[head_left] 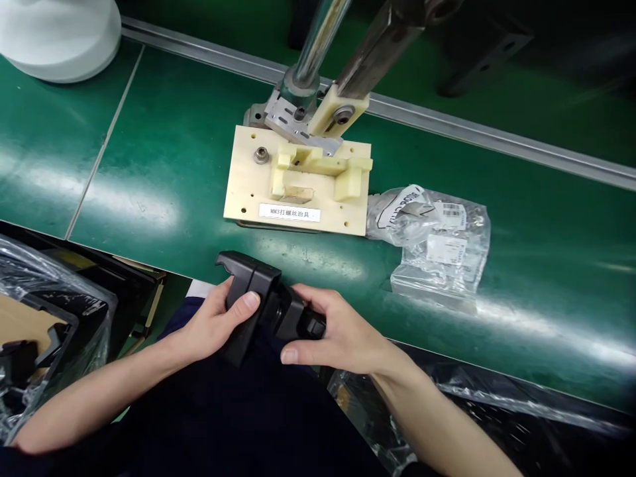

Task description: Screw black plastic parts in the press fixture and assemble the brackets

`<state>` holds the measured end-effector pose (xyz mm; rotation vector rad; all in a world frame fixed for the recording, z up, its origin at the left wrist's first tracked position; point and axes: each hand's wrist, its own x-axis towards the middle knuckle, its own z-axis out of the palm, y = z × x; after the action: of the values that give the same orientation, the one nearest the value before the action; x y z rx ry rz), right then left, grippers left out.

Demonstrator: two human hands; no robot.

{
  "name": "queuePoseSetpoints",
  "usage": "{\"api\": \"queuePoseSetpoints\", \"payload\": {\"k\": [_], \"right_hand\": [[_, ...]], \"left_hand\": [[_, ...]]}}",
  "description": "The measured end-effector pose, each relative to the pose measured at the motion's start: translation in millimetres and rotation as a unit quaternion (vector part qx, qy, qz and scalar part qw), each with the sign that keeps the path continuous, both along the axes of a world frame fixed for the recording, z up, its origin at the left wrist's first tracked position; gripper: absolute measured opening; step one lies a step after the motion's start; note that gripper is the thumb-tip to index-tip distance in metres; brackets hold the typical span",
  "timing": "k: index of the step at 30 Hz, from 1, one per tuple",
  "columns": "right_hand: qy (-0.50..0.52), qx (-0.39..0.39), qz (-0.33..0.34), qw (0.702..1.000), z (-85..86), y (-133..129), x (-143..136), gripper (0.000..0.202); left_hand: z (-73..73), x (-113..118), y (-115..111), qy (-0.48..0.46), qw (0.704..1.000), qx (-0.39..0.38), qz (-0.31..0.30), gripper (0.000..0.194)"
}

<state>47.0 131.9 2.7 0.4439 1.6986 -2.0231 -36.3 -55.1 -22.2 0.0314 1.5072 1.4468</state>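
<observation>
Close to my body, at the bench's front edge, is a black plastic holder with a wide, hooked body and a narrower jointed end. My left hand grips the wide body, its thumb pressed on the near face and its other fingers hidden behind. Around the narrower end curls my right hand, with the thumb below and the fingertips partly hidden by the part. Beyond both hands, a cream fixture plate with raised yellowish blocks and a printed label lies on the green bench.
Behind the plate rise a metal post and a steel arm. A clear plastic bag with labels lies right of the plate. At lower left, a plastic-lined bin holds black parts. A white round base stands at upper left.
</observation>
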Motion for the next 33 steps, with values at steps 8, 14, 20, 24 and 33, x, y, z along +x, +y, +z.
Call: {"api": "queuePoseSetpoints", "payload": {"k": [8, 14, 20, 24, 33], "right_hand": [[0.082, 0.109, 0.108, 0.985, 0.9, 0, -9, 0.031], [0.095, 0.312, 0.159, 0.932, 5.4, 2, -12, 0.032], [0.082, 0.308, 0.178, 0.931, -0.7, -2, -15, 0.030], [0.118, 0.438, 0.254, 0.854, -6.8, -9, -15, 0.031], [0.205, 0.485, 0.333, 0.782, -6.8, -10, -23, 0.037]], "left_hand": [[6.9, 4, -7, 0.104, 0.992, 0.012, -0.069, 0.046], [6.3, 3, -7, 0.116, 0.990, -0.028, -0.075, 0.047], [1.9, 12, -5, 0.121, 0.991, -0.045, -0.022, 0.049], [0.3, 17, -4, 0.114, 0.992, -0.062, -0.001, 0.047], [3.0, 20, -1, 0.246, 0.967, -0.057, 0.044, 0.038]]}}
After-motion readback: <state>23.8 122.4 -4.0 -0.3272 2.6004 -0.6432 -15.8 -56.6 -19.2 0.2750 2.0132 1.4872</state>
